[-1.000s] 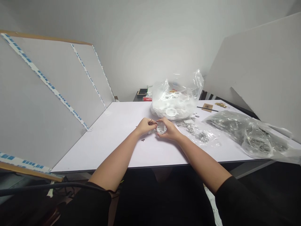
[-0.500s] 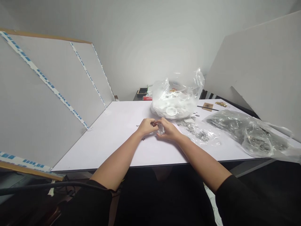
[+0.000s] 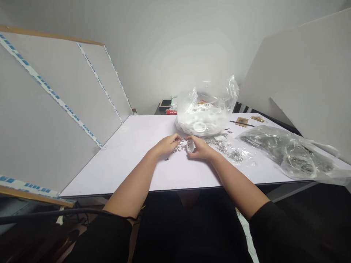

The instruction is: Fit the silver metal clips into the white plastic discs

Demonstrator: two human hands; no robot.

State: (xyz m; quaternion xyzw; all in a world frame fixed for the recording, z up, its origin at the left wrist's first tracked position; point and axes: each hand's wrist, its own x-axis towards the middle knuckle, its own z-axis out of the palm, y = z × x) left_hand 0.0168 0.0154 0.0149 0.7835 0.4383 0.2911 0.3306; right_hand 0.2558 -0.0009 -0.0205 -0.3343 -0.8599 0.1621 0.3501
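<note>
My right hand point(image 3: 200, 148) is shut on a small clear plastic piece point(image 3: 190, 147), which rests at the table surface by its fingertips. My left hand point(image 3: 166, 144) lies palm down a short way to the left, with nothing visible in it. Its fingertips are close to a small scatter of metal bits point(image 3: 177, 147) between my hands. One more dark-grey bit point(image 3: 166, 159) sits just below my left hand. All of this is on a white tabletop point(image 3: 123, 160).
A clear bag of white rings point(image 3: 204, 118) stands beyond my hands. A bag of silver metal parts point(image 3: 233, 155) lies to the right, and a bag of dark parts point(image 3: 287, 155) further right. A wooden square point(image 3: 241, 122) and brass pieces point(image 3: 257, 118) lie at the far edge. Large white boards point(image 3: 55, 106) lean at the left.
My left hand has moved left, away from the clear piece, so the hands are now apart. The metal bits between them show more fully. The view has tilted slightly.
</note>
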